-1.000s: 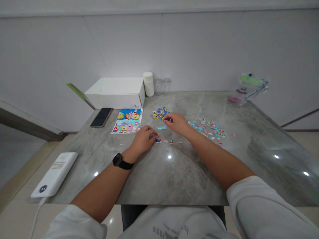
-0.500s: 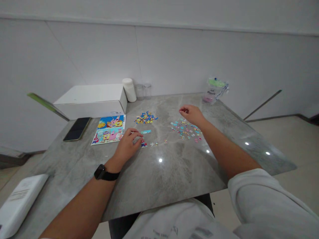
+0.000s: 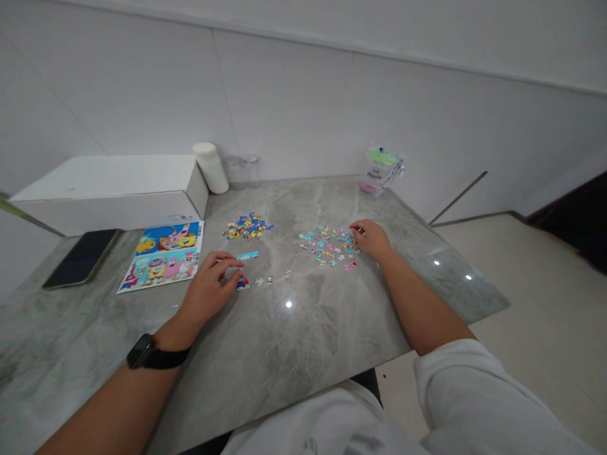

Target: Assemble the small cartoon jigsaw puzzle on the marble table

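My left hand (image 3: 213, 284) rests on the table with its fingers apart, beside a red and blue puzzle piece (image 3: 243, 284) and just left of a joined light-blue strip (image 3: 247, 256). My right hand (image 3: 371, 237) is at the right edge of a loose pile of pastel pieces (image 3: 327, 245), its fingertips close together; whatever they pinch is too small to make out. A blue and yellow pile (image 3: 248, 225) lies further left. Between the hands are a few single pieces (image 3: 270, 279). The picture sheet (image 3: 164, 256) lies left of my left hand.
On the grey table (image 3: 279, 354) a phone (image 3: 83, 258) lies at the left, before a white box (image 3: 109, 189). A white bottle (image 3: 211, 168) and two clear glasses (image 3: 250, 170) stand by the wall. A plastic bag (image 3: 380, 171) sits at the back right.
The view has turned to the right, shifting the table leftward in the picture. My right hand has moved from above the pastel pile to its right edge. My left hand remains by the red and blue piece.
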`<act>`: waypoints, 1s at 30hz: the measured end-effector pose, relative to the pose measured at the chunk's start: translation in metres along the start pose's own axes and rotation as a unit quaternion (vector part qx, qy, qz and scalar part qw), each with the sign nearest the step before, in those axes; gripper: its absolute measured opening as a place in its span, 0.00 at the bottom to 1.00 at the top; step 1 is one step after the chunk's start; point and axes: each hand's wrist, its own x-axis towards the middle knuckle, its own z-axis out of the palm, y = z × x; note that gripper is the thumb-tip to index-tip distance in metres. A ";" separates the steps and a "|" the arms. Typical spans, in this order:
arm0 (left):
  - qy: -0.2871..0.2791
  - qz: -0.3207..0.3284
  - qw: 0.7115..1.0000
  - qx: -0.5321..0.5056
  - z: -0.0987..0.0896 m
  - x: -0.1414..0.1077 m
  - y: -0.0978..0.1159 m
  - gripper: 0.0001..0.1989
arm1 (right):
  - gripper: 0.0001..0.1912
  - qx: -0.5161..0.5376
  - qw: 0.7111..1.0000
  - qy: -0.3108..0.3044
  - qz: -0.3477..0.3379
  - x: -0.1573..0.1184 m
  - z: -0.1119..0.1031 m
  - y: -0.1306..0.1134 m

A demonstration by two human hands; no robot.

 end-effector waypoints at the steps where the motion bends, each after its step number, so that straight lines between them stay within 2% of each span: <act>1: -0.004 -0.004 1.000 -0.002 0.000 0.000 0.000 0.12 | 0.15 -0.005 1.000 -0.011 -0.019 0.001 0.002 -0.004; 6: -0.014 -0.010 1.000 0.000 -0.001 -0.001 0.000 0.12 | 0.19 -0.029 0.997 -0.045 -0.063 0.002 0.010 -0.019; 12: -0.009 0.006 1.000 0.001 0.001 -0.002 -0.001 0.13 | 0.23 0.006 0.996 -0.055 -0.076 0.002 0.011 -0.014; 15: -0.012 0.005 1.000 -0.001 0.001 -0.002 -0.001 0.14 | 0.25 -0.006 0.998 -0.035 -0.055 0.002 0.010 -0.007; 21: -0.020 -0.001 1.000 -0.005 0.001 -0.004 0.000 0.15 | 0.23 -0.055 0.998 -0.035 0.007 0.002 0.008 0.005; 25: -0.018 0.000 1.000 -0.005 0.001 -0.003 0.000 0.14 | 0.23 -0.057 0.998 -0.018 0.020 0.001 0.007 0.009; 27: -0.021 0.000 1.000 -0.005 0.001 -0.003 -0.001 0.14 | 0.23 -0.050 0.999 -0.017 0.010 0.001 0.008 0.009; 30: -0.023 0.000 1.000 -0.008 0.001 -0.003 -0.001 0.14 | 0.25 -0.017 0.998 -0.030 -0.050 0.002 0.011 0.005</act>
